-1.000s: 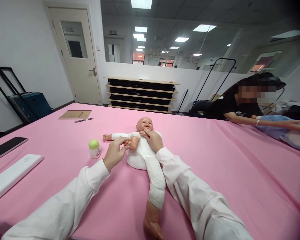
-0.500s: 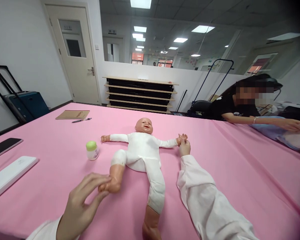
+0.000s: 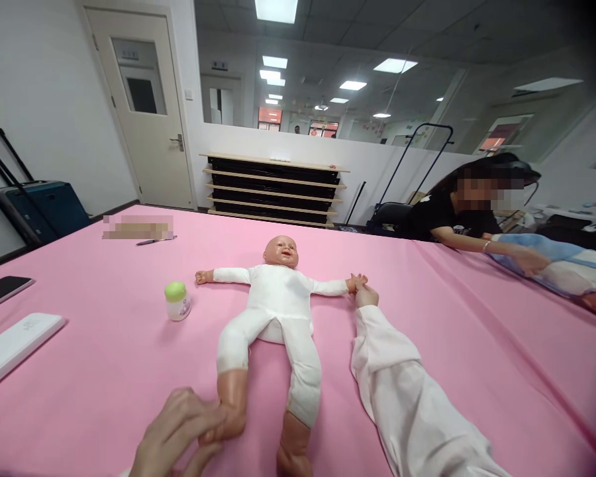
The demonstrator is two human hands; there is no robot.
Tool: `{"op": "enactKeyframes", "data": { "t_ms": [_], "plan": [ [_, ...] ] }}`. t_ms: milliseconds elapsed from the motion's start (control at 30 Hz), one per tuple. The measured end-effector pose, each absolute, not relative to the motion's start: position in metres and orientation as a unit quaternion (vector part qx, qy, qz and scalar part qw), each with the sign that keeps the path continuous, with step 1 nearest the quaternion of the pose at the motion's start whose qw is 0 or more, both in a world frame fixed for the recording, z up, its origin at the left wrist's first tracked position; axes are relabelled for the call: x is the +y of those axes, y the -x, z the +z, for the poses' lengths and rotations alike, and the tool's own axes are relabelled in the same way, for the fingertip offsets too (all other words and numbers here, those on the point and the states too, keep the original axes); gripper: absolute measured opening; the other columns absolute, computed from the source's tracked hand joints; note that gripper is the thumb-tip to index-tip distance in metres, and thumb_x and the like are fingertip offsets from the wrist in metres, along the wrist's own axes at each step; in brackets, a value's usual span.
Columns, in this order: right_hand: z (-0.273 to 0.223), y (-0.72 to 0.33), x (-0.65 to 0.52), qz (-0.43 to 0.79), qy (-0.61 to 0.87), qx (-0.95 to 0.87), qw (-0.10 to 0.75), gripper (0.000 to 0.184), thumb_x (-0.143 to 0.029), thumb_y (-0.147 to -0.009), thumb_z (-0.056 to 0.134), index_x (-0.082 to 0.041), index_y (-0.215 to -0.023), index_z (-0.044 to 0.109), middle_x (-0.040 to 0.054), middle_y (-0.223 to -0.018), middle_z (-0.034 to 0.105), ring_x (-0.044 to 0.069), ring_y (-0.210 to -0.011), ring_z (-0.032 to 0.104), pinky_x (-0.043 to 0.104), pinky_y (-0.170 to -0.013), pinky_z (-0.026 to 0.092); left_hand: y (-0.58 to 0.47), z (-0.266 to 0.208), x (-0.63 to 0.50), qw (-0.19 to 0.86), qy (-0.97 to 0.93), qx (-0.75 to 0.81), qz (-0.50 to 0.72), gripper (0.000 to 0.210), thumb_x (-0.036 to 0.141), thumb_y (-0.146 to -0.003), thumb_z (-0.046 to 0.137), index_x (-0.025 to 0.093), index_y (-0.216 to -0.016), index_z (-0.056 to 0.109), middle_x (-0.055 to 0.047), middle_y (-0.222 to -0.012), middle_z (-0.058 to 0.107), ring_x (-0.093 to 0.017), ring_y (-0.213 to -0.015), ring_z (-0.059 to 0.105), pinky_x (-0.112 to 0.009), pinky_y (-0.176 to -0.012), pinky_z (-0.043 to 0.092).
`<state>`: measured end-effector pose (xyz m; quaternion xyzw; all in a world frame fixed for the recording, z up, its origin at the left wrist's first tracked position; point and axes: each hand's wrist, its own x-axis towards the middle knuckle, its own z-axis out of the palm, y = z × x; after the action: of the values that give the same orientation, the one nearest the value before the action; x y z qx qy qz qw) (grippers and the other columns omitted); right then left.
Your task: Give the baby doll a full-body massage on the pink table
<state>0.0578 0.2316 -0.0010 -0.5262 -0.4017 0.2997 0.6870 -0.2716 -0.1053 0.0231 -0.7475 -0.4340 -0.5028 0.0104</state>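
Observation:
A baby doll (image 3: 279,291) with a white cloth body lies on its back, arms spread wide and both legs pointing toward me. My left hand (image 3: 181,427) has its fingers closed around the doll's foot on the left side, with the thumb below and the fingers on top. At the right, my right hand (image 3: 366,293) pinches the doll's small hand, its arm stretched out sideways. The doll's other foot (image 3: 294,447) rests near the lower edge of the view, free of my hands. A jar with a green lid (image 3: 177,301) stands left of the doll.
The pink cloth (image 3: 427,344) covers the table. On the left lie a white box-like device (image 3: 22,344), a phone (image 3: 2,293), a pen (image 3: 156,240) and a blurred flat item (image 3: 138,227). Another person (image 3: 457,212) leans over a bluish cloth (image 3: 531,248) at the right.
My left hand has moved down toward me with the doll's foot, and that bent leg is now straighter. My right hand stays on the doll's hand. The other person's arm has shifted.

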Motion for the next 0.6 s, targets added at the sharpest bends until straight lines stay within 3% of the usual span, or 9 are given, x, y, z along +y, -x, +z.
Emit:
{"op": "enactKeyframes", "data": {
  "t_ms": [133, 233, 367, 600],
  "plan": [
    [0.038, -0.016, 0.213, 0.236, 0.504, -0.435, 0.708, 0.036, -0.030, -0.069, 0.063, -0.013, -0.101, 0.065, 0.0064, -0.107, 0.064, 0.018, -0.102, 0.057, 0.032, -0.097, 0.042, 0.277, 0.064, -0.073, 0.001, 0.709, -0.464, -0.532, 0.025, 0.013, -0.079, 0.055, 0.023, -0.102, 0.059, -0.004, -0.088, 0.064, -0.016, -0.078, 0.059, -0.029, -0.068, 0.049],
    [0.061, 0.024, 0.195, 0.203, 0.438, -0.548, 0.683, 0.034, -0.028, -0.073, 0.059, -0.018, -0.104, 0.064, 0.0027, -0.106, 0.065, 0.017, -0.101, 0.058, 0.032, -0.097, 0.043, 0.276, 0.077, -0.038, -0.024, 0.673, -0.483, -0.560, 0.018, 0.017, -0.080, 0.055, 0.022, -0.097, 0.060, -0.002, -0.085, 0.064, -0.015, -0.077, 0.058, -0.028, -0.069, 0.048],
    [0.059, 0.065, 0.183, 0.130, 0.411, -0.708, 0.559, 0.027, -0.025, -0.079, 0.052, -0.024, -0.103, 0.065, 0.0001, -0.107, 0.065, 0.017, -0.101, 0.059, 0.033, -0.097, 0.042, 0.272, 0.077, 0.006, -0.061, 0.660, -0.493, -0.563, 0.014, 0.022, -0.080, 0.055, 0.020, -0.092, 0.062, -0.002, -0.088, 0.064, -0.015, -0.082, 0.058, -0.030, -0.075, 0.047],
    [0.030, 0.090, 0.187, 0.077, 0.357, -0.857, 0.363, 0.029, -0.020, -0.084, 0.046, -0.023, -0.107, 0.063, 0.0023, -0.114, 0.062, 0.019, -0.110, 0.055, 0.034, -0.095, 0.043, 0.254, 0.061, 0.049, -0.129, 0.660, -0.509, -0.538, 0.018, 0.020, -0.079, 0.054, 0.018, -0.094, 0.063, -0.004, -0.092, 0.064, -0.016, -0.088, 0.057, -0.031, -0.078, 0.046]
  ]
}}
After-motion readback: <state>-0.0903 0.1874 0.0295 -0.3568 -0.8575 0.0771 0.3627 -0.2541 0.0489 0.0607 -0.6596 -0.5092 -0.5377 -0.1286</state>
